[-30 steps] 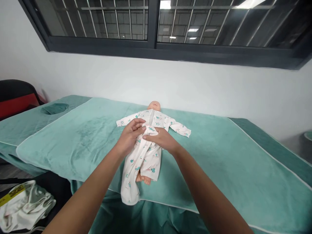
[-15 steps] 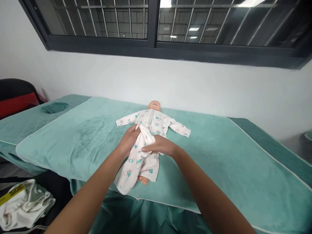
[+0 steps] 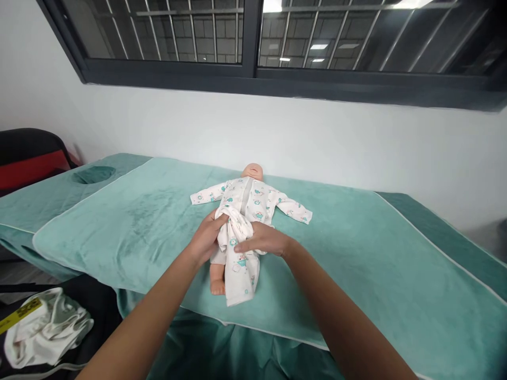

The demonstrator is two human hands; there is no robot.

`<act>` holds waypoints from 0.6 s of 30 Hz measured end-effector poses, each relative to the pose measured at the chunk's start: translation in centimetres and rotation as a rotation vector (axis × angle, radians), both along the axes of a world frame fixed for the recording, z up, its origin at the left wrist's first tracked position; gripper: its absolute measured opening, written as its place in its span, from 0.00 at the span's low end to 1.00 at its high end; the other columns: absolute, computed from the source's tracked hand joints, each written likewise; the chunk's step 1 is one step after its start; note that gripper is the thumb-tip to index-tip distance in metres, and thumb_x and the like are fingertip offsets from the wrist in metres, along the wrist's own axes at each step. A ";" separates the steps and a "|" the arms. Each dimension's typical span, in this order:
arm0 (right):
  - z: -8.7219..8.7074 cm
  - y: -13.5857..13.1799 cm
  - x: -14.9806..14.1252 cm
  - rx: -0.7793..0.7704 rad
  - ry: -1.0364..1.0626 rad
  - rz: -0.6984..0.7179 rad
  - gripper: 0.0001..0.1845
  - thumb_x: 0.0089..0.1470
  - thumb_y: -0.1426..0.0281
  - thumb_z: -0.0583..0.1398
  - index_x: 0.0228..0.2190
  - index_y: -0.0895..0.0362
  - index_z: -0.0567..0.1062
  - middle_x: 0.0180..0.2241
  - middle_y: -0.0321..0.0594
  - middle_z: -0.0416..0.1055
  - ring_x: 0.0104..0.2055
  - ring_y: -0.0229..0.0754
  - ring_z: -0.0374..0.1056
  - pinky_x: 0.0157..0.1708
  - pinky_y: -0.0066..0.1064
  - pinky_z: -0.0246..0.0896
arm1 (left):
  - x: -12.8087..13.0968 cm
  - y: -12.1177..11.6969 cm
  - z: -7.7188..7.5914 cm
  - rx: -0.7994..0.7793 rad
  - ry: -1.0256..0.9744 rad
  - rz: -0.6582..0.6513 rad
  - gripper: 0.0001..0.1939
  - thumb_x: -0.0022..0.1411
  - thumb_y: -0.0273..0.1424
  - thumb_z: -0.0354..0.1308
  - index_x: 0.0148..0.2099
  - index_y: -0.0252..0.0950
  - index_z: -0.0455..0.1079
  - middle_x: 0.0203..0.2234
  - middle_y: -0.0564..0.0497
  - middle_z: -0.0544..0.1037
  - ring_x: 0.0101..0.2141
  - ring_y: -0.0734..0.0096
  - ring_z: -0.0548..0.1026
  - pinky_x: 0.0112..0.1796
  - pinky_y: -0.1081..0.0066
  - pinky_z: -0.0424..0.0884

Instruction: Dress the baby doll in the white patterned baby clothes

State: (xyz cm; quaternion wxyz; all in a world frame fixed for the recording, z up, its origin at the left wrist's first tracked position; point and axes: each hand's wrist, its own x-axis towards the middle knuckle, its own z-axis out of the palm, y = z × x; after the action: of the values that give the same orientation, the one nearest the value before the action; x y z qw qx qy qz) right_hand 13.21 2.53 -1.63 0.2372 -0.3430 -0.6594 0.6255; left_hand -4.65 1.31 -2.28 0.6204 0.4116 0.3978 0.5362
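A baby doll (image 3: 253, 171) lies on its back on the green-covered bed, its head toward the wall. It wears a white printed jacket (image 3: 259, 198) with both sleeves spread out. My left hand (image 3: 208, 235) grips the bunched top of matching printed baby trousers (image 3: 243, 274). My right hand (image 3: 267, 240) pinches the same cloth from the other side, thumb on top. One trouser leg hangs down over the doll's lower body; the rest is gathered between my hands. A bare doll leg (image 3: 217, 279) shows left of the cloth. The other leg is hidden.
The green bed (image 3: 356, 274) has a face hole (image 3: 94, 174) at its left end. White crumpled clothing (image 3: 51, 327) with a yellow label (image 3: 19, 315) lies on a black surface at lower left. A red and black chair (image 3: 34, 163) stands at far left; a white wall backs the bed.
The trousers are bunched up more in my hands. The leg that hung to the left is gathered in, uncovering the doll's leg there. One trouser leg now hangs at the right.
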 end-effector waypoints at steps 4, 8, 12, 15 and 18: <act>-0.1 -0.1 -0.4 0.022 0.072 -0.049 0.22 0.44 0.62 0.70 0.41 0.57 0.79 0.39 0.40 0.78 0.43 0.47 0.72 0.42 0.35 0.66 | -0.3 -0.7 -0.1 -0.085 0.082 0.029 0.27 0.52 0.50 0.64 0.44 0.31 0.73 0.30 0.47 0.80 0.27 0.69 0.74 0.30 0.72 0.68; -1.0 0.1 -1.6 -0.072 0.364 -0.283 0.23 0.46 0.63 0.68 0.44 0.59 0.77 0.38 0.42 0.78 0.40 0.46 0.73 0.43 0.36 0.67 | -1.1 -1.4 0.0 -0.105 0.162 -0.212 0.26 0.48 0.46 0.69 0.42 0.30 0.75 0.31 0.45 0.81 0.30 0.65 0.76 0.32 0.70 0.70; -0.5 -0.2 -1.6 -0.150 0.344 -0.261 0.27 0.45 0.60 0.69 0.46 0.58 0.77 0.41 0.44 0.77 0.43 0.46 0.73 0.45 0.36 0.67 | -1.0 -1.7 0.0 -0.104 0.005 -0.146 0.27 0.48 0.42 0.70 0.47 0.32 0.74 0.37 0.44 0.81 0.35 0.61 0.78 0.38 0.67 0.73; 0.2 -0.5 -1.2 -0.161 0.123 -0.062 0.28 0.44 0.58 0.70 0.45 0.58 0.77 0.43 0.44 0.77 0.45 0.48 0.72 0.45 0.36 0.67 | -0.7 -2.0 0.1 -0.152 -0.111 -0.022 0.29 0.49 0.45 0.68 0.49 0.32 0.72 0.35 0.44 0.81 0.33 0.60 0.78 0.37 0.65 0.74; 0.2 -0.5 -1.5 -0.015 -0.008 -0.052 0.26 0.46 0.56 0.68 0.44 0.57 0.78 0.43 0.42 0.77 0.47 0.50 0.71 0.46 0.37 0.65 | -0.4 -3.0 0.3 -0.179 -0.060 0.081 0.30 0.46 0.44 0.70 0.47 0.31 0.73 0.31 0.45 0.80 0.30 0.62 0.77 0.34 0.66 0.74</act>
State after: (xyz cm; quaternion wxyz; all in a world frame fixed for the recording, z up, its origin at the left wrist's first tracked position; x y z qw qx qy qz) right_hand 11.75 2.01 -1.42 0.2481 -0.3643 -0.6467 0.6225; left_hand -5.09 -1.69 -1.98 0.6440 0.3216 0.4419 0.5353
